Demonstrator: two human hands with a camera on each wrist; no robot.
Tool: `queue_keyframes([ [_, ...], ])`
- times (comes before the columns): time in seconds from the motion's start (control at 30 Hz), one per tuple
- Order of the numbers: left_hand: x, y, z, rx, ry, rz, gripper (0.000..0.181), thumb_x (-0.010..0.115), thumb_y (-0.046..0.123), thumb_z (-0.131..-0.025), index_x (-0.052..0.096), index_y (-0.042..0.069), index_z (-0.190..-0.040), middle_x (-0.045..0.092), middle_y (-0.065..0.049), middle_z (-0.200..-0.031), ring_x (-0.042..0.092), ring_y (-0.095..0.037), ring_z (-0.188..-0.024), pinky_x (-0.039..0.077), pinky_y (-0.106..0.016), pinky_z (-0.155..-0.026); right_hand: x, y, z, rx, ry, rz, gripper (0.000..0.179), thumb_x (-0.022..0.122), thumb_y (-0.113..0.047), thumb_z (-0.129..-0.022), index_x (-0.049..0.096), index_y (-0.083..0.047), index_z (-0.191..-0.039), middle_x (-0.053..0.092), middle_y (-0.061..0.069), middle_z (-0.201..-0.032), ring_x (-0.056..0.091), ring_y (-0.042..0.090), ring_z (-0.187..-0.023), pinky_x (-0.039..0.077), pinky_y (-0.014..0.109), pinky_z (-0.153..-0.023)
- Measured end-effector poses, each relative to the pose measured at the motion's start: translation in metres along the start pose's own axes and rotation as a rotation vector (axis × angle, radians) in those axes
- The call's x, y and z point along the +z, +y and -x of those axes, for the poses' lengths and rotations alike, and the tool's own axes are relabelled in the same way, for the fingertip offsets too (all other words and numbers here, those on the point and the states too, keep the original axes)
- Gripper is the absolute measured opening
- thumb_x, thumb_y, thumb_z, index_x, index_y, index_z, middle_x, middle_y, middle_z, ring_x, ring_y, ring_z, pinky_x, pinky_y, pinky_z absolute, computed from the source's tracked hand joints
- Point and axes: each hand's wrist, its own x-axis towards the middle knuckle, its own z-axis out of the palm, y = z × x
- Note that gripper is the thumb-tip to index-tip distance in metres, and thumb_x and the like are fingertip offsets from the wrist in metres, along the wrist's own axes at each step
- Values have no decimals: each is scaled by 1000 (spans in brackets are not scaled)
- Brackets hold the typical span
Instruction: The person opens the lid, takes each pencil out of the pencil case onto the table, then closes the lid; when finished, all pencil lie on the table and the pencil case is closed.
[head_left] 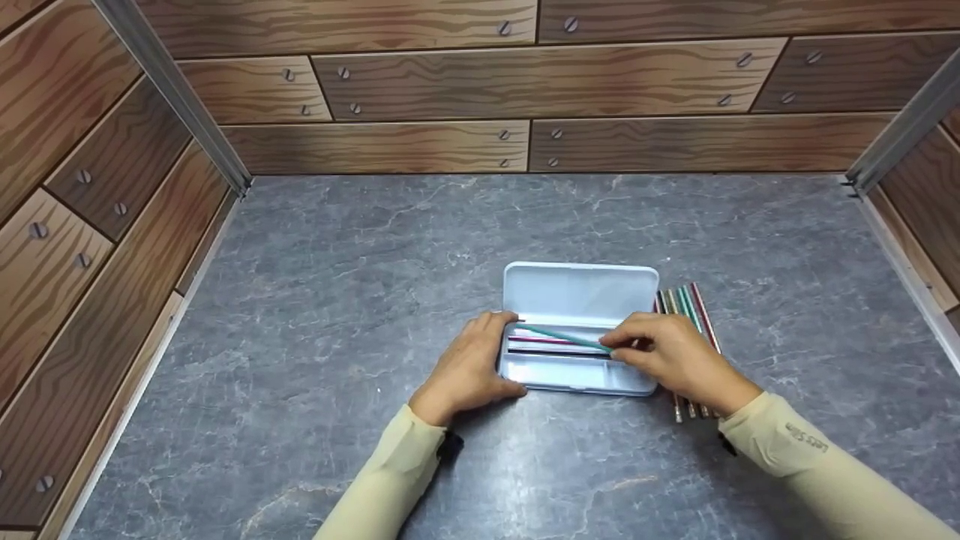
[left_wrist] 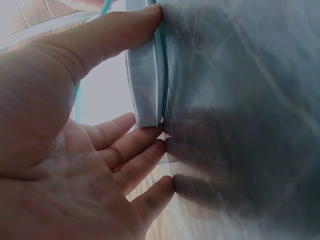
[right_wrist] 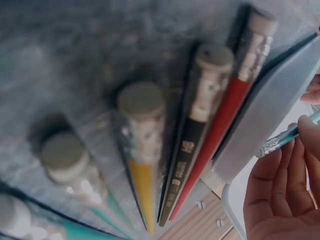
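Note:
A white pencil case [head_left: 637, 381] lies with its lid [head_left: 581, 292] raised at the back. My left hand [head_left: 466, 367] holds the case's left end, thumb at the front edge and fingers at the back corner. In the left wrist view, the thumb presses the case wall [left_wrist: 145, 85] and several fingertips meet the tabletop. Between thumb and fingers, my right hand [head_left: 671, 352] pinches a green pencil [head_left: 564, 337] near its ferrule end, slanting over the case. Beneath it in the case lie a dark red pencil [head_left: 536, 340] and a black pencil [head_left: 555, 353].
Several eraser-tipped pencils lie side by side on the grey marbled tabletop [head_left: 337, 300], right of the case and partly under my right hand. Among them are a red pencil [right_wrist: 225, 115], a black pencil [right_wrist: 185, 155] and a yellow pencil [right_wrist: 140, 180]. Wood-patterned walls [head_left: 420, 142] enclose the table.

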Motion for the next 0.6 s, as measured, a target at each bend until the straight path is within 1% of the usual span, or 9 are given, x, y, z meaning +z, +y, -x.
queue_keyframes([
  [0.1, 0, 0, 0, 3, 2, -1, 101, 103, 22, -76, 50, 5, -159, 63, -15, -151, 59, -37, -142, 49, -51, -125, -3, -1, 2, 7, 31, -11, 22, 86, -5, -96, 89, -17, -114, 85, -3, -108, 72, 3, -96, 61, 21, -83],
  [0.2, 1, 1, 0, 5, 2, -4, 101, 103, 21, -75, 50, 5, -159, 63, -15, -151, 60, -37, -141, 49, -51, -124, -8, -1, 6, 37, 51, -32, 22, 86, -6, -96, 89, -17, -115, 84, -2, -108, 70, 1, -95, 61, 19, -84],
  [0.37, 1, 1, 0, 5, 3, -4, 101, 103, 22, -75, 50, 5, -160, 62, -15, -152, 60, -37, -141, 50, -51, -124, -18, 0, 15, 107, 113, -88, 23, 88, -6, -93, 88, -14, -115, 83, 5, -108, 67, 0, -92, 59, 16, -82],
  [0.5, 1, 0, -1, 8, 8, -5, 101, 103, 21, -75, 50, 4, -159, 62, -16, -152, 60, -37, -140, 50, -51, -124, -29, 6, 21, 166, 170, -148, 23, 88, -7, -94, 86, -10, -117, 83, 10, -111, 70, 0, -90, 59, 15, -79],
  [0.53, 1, 0, -1, 9, 8, -5, 101, 103, 21, -75, 50, 4, -159, 62, -16, -151, 60, -37, -140, 50, -51, -124, -32, 9, 23, 182, 180, -163, 24, 88, -7, -95, 86, -8, -118, 84, 10, -110, 70, -1, -89, 59, 15, -78],
  [0.6, 1, 0, -1, 8, 8, -1, 101, 103, 21, -75, 50, 4, -160, 62, -16, -152, 60, -37, -141, 49, -51, -125, -37, 14, 27, 213, 206, -186, 26, 87, -6, -95, 84, -4, -120, 85, 5, -109, 72, -2, -90, 60, 14, -79],
])
